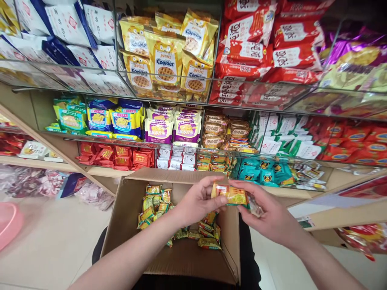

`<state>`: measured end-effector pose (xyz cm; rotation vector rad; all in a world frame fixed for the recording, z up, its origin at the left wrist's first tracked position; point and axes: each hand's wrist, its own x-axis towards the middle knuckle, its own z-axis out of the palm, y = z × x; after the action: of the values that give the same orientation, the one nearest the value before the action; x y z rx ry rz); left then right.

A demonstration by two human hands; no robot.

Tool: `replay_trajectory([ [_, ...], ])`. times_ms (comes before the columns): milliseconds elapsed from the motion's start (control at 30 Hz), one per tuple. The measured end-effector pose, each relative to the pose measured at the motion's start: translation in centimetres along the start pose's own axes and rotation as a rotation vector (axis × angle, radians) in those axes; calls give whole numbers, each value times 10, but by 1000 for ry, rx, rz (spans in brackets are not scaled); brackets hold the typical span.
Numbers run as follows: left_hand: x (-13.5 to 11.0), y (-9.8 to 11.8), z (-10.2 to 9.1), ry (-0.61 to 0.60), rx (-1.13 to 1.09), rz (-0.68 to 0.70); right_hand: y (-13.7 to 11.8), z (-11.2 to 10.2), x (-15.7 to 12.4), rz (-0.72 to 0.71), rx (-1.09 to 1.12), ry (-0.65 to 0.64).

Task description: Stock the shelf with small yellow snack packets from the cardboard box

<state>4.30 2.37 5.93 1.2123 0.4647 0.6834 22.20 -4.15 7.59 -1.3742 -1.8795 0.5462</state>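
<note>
Both my hands are raised over an open cardboard box (127, 225). My left hand (198, 201) pinches the left end of a small stack of yellow-orange snack packets (231, 195). My right hand (269, 215) grips the same packets from the right and underneath, fingers curled round them. More of these small packets (157, 203) lie loose in the bottom of the box, in two clusters. Straight ahead stand clear-fronted shelf bins full of packaged snacks, one with similar orange packets (214, 161).
Shelf bins hold yellow cookie bags (165, 60), red bags (256, 44), purple biscuit packs (172, 129), teal packets (263, 173) and blue-white bags (69, 28). A pink basin (9, 223) sits at the left on the pale floor. Another carton flap (341, 209) juts at right.
</note>
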Motion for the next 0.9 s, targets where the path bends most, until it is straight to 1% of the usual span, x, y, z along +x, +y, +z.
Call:
replay_trajectory([
  [67, -4, -3, 3, 61, -84, -44, 1, 12, -3, 99, 245, 89],
  [133, -9, -6, 0, 127, -114, -47, 9, 25, -5, 251, 515, 177],
  [233, -14, -12, -6, 138, -89, -50, 20, 46, -10, 438, 810, 245],
  [333, -17, -23, -8, 140, -72, -73, 25, 66, -17, 508, 973, 331],
  [433, -18, -35, -5, 143, -58, -98, 29, 80, -25, 538, 1012, 410],
  [500, -17, -37, -3, 108, 7, -97, 34, 78, -28, 542, 939, 454],
  [567, -14, -31, -3, 71, 201, -34, 45, 66, -26, 543, 750, 524],
  [633, -7, -16, -11, 79, 530, 95, 63, 46, -19, 556, 501, 621],
  [700, 6, 1, -29, 144, 891, 207, 87, 24, -7, 588, 293, 690],
  [733, 14, 9, -41, 180, 1052, 206, 99, 15, 1, 600, 211, 696],
  [800, 29, 17, -69, 226, 1278, 121, 123, 4, 18, 595, 53, 662],
  [833, 36, 17, -83, 249, 1331, 65, 133, 1, 26, 582, -29, 637],
  [900, 46, 11, -106, 301, 1365, -75, 150, 2, 40, 546, -215, 583],
])
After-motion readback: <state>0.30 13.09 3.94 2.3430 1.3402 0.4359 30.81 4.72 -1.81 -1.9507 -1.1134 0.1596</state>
